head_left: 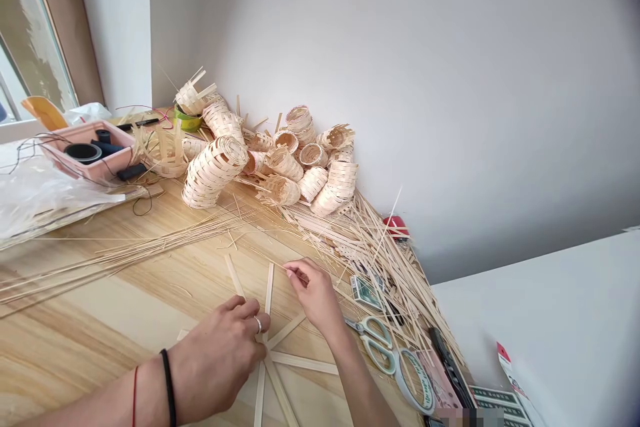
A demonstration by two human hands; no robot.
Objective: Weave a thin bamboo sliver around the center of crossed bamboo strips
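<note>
Flat pale bamboo strips (306,363) cross each other like a star on the table. My left hand (220,353), with a ring and a black band, is closed over their crossing point, its curled fingers pressing them there. To its right, my right hand (311,293) pinches a thin bamboo strand (274,265) between thumb and forefinger, just above the strips. Part of the star lies hidden beneath my left hand and behind my right forearm.
Woven bamboo tubes (215,170) are heaped against the wall. Thin strands (125,257) lie at left, and a strip bundle (395,267) at right. Nearby are scissors (377,347), a tape roll (416,380), a pink basket (67,160) and a wooden table (165,307).
</note>
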